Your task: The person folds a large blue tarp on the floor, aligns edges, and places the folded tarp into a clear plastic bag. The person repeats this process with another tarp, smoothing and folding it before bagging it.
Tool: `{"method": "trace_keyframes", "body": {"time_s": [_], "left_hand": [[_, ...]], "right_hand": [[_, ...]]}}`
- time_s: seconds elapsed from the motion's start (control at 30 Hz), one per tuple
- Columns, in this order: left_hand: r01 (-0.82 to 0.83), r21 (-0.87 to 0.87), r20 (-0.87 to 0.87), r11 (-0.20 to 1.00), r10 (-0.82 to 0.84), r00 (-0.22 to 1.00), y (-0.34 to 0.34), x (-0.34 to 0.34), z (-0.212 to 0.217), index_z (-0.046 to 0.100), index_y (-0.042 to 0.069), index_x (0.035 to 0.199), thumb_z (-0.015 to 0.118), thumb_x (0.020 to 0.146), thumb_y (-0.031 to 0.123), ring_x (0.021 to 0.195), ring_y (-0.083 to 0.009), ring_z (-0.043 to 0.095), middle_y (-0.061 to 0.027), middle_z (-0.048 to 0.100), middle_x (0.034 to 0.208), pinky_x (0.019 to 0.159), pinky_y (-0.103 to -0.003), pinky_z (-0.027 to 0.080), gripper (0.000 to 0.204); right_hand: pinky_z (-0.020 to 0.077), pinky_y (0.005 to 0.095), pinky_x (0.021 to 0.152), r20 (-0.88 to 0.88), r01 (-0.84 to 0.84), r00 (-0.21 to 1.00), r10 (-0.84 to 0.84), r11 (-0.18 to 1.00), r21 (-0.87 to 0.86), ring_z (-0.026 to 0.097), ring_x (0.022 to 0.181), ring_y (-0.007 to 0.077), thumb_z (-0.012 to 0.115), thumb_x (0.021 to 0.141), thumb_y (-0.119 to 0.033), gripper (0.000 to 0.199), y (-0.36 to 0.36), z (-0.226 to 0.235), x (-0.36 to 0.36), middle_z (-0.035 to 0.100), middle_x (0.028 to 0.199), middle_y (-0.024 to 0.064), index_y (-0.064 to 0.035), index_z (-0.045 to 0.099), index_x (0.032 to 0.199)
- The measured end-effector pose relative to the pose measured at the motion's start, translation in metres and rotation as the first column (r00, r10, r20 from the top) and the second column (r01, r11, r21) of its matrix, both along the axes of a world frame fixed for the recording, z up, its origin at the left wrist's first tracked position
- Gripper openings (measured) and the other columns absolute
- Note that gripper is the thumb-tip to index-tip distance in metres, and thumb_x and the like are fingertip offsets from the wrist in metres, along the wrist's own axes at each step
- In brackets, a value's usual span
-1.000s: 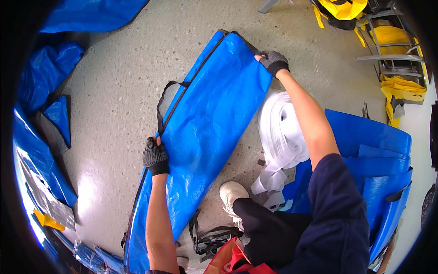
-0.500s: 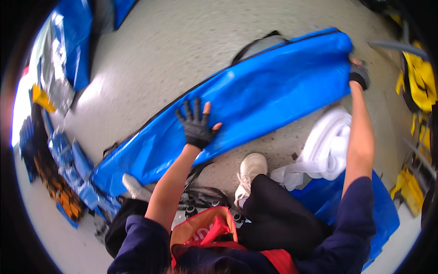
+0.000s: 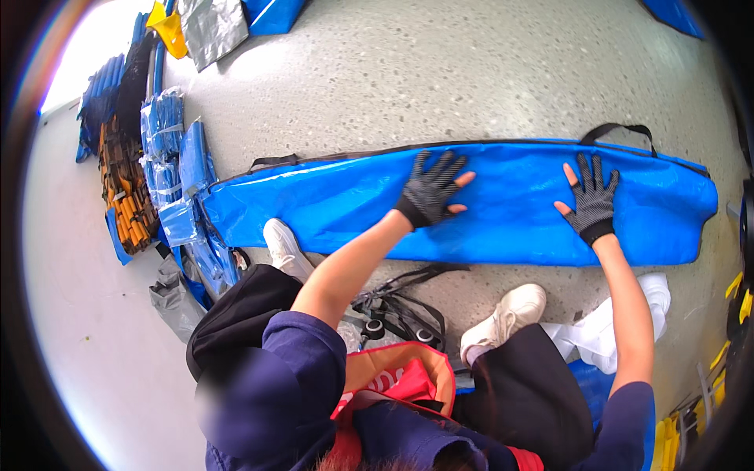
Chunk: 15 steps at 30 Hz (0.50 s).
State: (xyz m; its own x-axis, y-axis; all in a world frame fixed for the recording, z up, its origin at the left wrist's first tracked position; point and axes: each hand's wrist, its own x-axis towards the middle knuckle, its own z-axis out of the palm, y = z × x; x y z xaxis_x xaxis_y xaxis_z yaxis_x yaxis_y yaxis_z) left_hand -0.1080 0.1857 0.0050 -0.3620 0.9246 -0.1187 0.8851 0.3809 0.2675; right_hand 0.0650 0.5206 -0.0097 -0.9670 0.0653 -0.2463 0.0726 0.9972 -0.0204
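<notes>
A long blue bag [image 3: 510, 212] with a black edge strip and black handles lies flat across the floor in front of me. My left hand [image 3: 433, 190], in a dark dotted glove with bare thumb and forefinger tips, rests spread on the bag's middle. My right hand [image 3: 593, 196], gloved the same way, lies spread on its right part, below a black handle loop [image 3: 620, 132]. Neither hand holds anything. My left shoe [image 3: 284, 245] touches the bag's lower edge near its left end.
At left lie blue packs in clear plastic [image 3: 162, 149] and orange-and-black bundles [image 3: 126, 204]. Black straps [image 3: 400, 302] lie between my feet. White material [image 3: 605, 330] is by my right forearm, yellow items [image 3: 667, 443] at lower right. A grey sheet [image 3: 212, 31] lies at upper left.
My right hand has left the bag's right end and now lies spread on its surface. The bag looks more level, as my view has turned. My left hand stays spread on it.
</notes>
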Motion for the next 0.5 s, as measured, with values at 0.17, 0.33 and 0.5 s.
{"method": "trace_keyframes", "body": {"time_s": [0.17, 0.33, 0.5], "left_hand": [[-0.404, -0.104, -0.319, 0.909, 0.354, 0.879, -0.146, -0.078, 0.006, 0.035, 0.009, 0.139, 0.047, 0.085, 0.054, 0.135, -0.0393, 0.023, -0.0198, 0.028, 0.146, 0.106, -0.063, 0.009, 0.071], [-0.560, -0.137, -0.403, 0.817, 0.471, 0.785, -0.290, -0.132, 0.006, 0.042, 0.007, 0.132, 0.054, 0.078, 0.061, 0.121, -0.0372, 0.040, -0.0223, 0.046, 0.127, 0.108, -0.055, 0.017, 0.078], [-0.465, -0.371, -0.475, 0.804, 0.267, 0.839, -0.408, -0.205, 0.037, 0.052, 0.005, 0.118, 0.054, 0.075, 0.066, 0.127, -0.0328, 0.037, -0.0162, 0.046, 0.131, 0.109, -0.054, 0.014, 0.075]], "right_hand": [[0.0017, 0.0652, 0.105, 0.162, 0.010, 0.986, -0.030, 0.992, 0.122, 0.008, 0.140, 0.0364, 0.055, 0.077, -0.058, 0.086, -0.007, 0.006, -0.003, 0.011, 0.153, 0.0122, -0.0227, 0.019, 0.146], [0.0029, 0.0613, 0.108, 0.292, 0.051, 0.951, -0.105, 0.981, 0.187, 0.004, 0.141, 0.0359, 0.066, 0.073, -0.045, 0.094, -0.006, 0.009, -0.005, 0.007, 0.153, 0.0140, -0.0170, 0.014, 0.147], [0.0042, 0.0560, 0.110, 0.392, 0.082, 0.902, -0.179, 0.965, 0.251, 0.004, 0.141, 0.0352, 0.069, 0.071, -0.037, 0.099, -0.017, 0.013, -0.018, 0.004, 0.153, 0.0151, -0.0119, 0.010, 0.147]]}}
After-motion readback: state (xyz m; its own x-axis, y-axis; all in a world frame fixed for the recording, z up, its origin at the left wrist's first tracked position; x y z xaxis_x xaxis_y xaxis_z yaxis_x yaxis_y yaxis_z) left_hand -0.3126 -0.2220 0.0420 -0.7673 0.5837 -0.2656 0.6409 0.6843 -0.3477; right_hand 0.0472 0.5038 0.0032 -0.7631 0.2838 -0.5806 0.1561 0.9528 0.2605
